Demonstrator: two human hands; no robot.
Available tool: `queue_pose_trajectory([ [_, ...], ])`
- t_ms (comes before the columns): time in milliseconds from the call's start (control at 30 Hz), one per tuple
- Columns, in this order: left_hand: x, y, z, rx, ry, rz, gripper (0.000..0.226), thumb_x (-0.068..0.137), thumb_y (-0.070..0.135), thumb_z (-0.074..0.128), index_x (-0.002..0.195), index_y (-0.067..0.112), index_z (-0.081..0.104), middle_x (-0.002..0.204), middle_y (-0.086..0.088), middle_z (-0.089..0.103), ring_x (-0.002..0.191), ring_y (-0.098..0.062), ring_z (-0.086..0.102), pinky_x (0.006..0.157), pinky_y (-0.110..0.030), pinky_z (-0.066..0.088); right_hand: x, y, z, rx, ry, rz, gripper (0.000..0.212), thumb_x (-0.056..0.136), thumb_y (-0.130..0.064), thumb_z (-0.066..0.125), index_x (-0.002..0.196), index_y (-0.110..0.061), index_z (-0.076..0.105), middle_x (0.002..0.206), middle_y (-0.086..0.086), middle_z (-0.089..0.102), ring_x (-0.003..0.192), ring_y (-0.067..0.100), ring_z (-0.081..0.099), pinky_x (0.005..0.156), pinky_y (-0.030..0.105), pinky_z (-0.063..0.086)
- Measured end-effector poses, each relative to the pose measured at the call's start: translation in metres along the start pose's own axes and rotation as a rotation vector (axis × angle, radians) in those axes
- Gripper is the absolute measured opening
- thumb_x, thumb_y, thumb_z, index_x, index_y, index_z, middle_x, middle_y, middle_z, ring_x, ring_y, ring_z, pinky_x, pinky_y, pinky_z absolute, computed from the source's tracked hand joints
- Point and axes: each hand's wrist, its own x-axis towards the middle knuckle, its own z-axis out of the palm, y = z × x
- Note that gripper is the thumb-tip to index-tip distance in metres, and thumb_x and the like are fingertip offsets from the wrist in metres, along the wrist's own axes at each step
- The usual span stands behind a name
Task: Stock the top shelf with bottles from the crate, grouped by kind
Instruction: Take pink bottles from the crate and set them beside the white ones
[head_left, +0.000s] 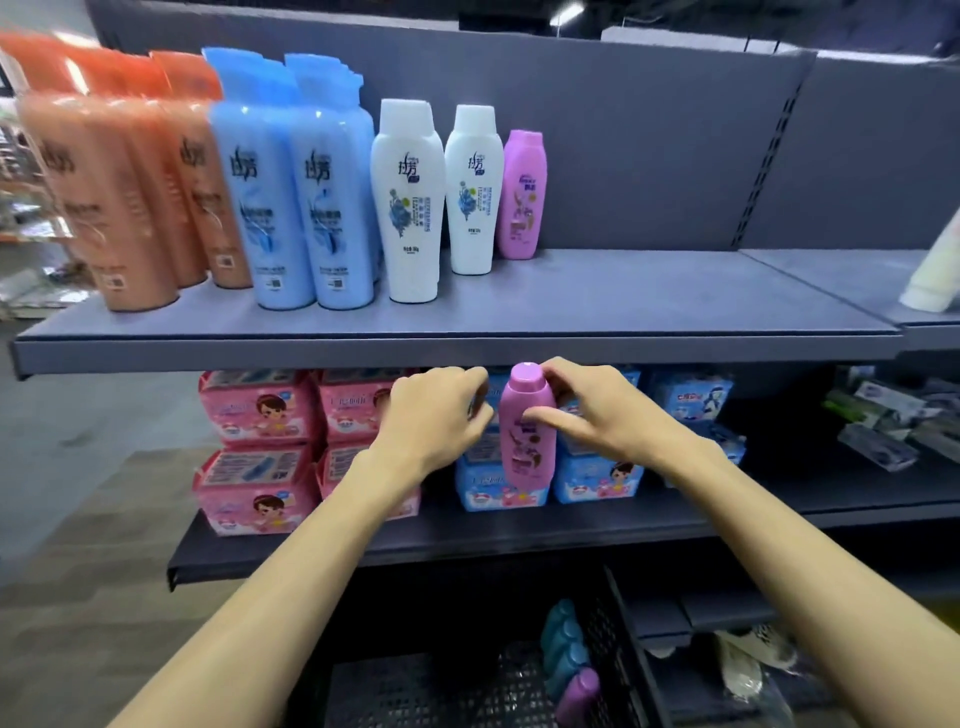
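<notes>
My right hand (597, 410) grips a small purple bottle (527, 441), upright, just below the front edge of the top shelf (623, 312). My left hand (441, 415) hovers at the bottle's left side with curled fingers; whether it touches the bottle is unclear. On the top shelf stand orange bottles (130, 208), blue bottles (306, 208), two white bottles (410, 208) and one purple bottle (522, 195), grouped by kind. Below, the black crate (441, 691) holds several teal bottles (563, 644) and a purple bottle (579, 696).
Pink packs (260, 410) and blue packs (597, 478) fill the middle shelf (467, 540) behind my hands. The right half of the top shelf is bare. A cream bottle (935, 270) leans on the neighbouring shelf at the right edge. Boxed goods (893, 415) lie further right.
</notes>
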Motion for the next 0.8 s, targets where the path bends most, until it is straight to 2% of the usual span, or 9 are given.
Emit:
queue_pose_trajectory([
  [200,-0.003,0.004,-0.014,-0.056,-0.022,0.050,0.015,0.085,0.036,0.051,0.088,0.022,0.054,0.081,0.004,0.063,0.080,-0.025,0.060,0.064,-0.036,0.048,0.000,-0.011,-0.021,0.040,0.045,-0.020,0.033,0.092,-0.041,0.067,0.114,-0.018,0.060,0.099,-0.007,0.070,0.089,0.005,0.066,0.083,0.031,0.054],
  [467,0.018,0.012,-0.057,-0.033,0.106,0.135,0.015,0.084,0.035,0.051,0.087,0.022,0.057,0.076,0.004,0.062,0.075,-0.023,0.059,0.062,-0.035,0.047,0.016,-0.028,-0.071,0.084,0.136,-0.054,0.030,0.092,-0.036,0.068,0.116,-0.020,0.062,0.103,-0.009,0.071,0.093,0.001,0.068,0.087,0.024,0.054],
  [600,0.034,0.013,-0.078,-0.021,0.176,0.171,0.015,0.086,0.035,0.051,0.089,0.022,0.057,0.076,0.006,0.063,0.075,-0.022,0.060,0.058,-0.031,0.043,0.029,-0.038,-0.099,0.081,0.160,-0.064,0.025,0.093,-0.033,0.069,0.115,-0.024,0.061,0.104,-0.010,0.072,0.095,0.004,0.069,0.087,0.027,0.055],
  [800,0.058,0.016,-0.102,-0.007,0.264,0.195,0.011,0.085,0.034,0.056,0.082,0.023,0.057,0.073,0.008,0.063,0.070,-0.021,0.059,0.054,-0.029,0.038,0.054,-0.051,-0.133,0.028,0.175,-0.098,0.034,0.094,-0.034,0.067,0.122,-0.015,0.062,0.109,-0.002,0.073,0.098,0.015,0.070,0.090,0.039,0.056],
])
